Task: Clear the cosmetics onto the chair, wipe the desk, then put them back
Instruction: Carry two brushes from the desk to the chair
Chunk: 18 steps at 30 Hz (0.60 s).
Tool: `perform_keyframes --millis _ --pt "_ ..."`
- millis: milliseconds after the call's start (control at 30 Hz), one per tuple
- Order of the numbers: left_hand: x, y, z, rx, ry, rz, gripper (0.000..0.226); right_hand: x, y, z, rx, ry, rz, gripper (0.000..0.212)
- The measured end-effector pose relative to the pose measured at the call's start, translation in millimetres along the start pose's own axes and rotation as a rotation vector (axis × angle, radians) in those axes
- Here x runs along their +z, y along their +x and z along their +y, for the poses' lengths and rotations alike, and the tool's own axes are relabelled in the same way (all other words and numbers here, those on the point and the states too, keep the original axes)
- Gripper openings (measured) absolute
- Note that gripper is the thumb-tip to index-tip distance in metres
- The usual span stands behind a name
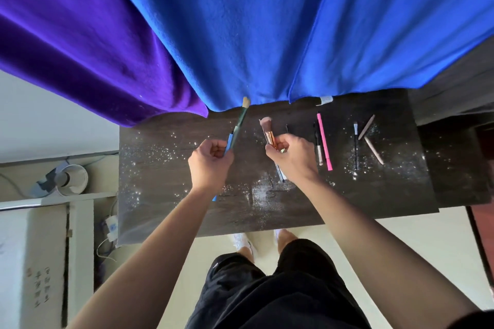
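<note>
A dark desk (165, 176) dusted with white glittery powder stands in front of me. My left hand (211, 161) is closed around a green-handled makeup brush (241, 121) and a blue stick, held above the desk's middle. My right hand (292, 159) grips a pink-tipped brush with an orange ferrule (267, 131) together with a thin blue pen. Lying on the desk to the right are a pink pencil (324, 141), a dark-and-silver pen (318, 145), a black thin brush (355, 147) and two beige pencils (373, 150) forming an angle.
A blue cloth (254, 35) and a purple cloth (74, 43) hang down over the desk's far edge. On the left floor are a white roll (72, 179), cables, a charger (112, 227) and a white box. My legs and shoes stand at the near edge.
</note>
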<state>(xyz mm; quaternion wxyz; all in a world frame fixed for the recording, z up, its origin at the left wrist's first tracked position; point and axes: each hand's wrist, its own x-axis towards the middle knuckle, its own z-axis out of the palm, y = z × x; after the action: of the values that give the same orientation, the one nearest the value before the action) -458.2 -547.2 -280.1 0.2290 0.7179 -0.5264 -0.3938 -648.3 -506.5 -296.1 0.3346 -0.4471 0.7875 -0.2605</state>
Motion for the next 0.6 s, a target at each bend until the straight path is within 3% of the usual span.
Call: perform_keyframes --millis 267,600 --pt "-32 -33 65 0.278 -0.181 -0.027 0.016 -74 -43 -28 -0.059 0.080 0.283 0.011" --pt "20 -153 96 0.604 -0.203 -0.430 0.017 -131 -239 48 0.241 0.139 0.730 0.011"
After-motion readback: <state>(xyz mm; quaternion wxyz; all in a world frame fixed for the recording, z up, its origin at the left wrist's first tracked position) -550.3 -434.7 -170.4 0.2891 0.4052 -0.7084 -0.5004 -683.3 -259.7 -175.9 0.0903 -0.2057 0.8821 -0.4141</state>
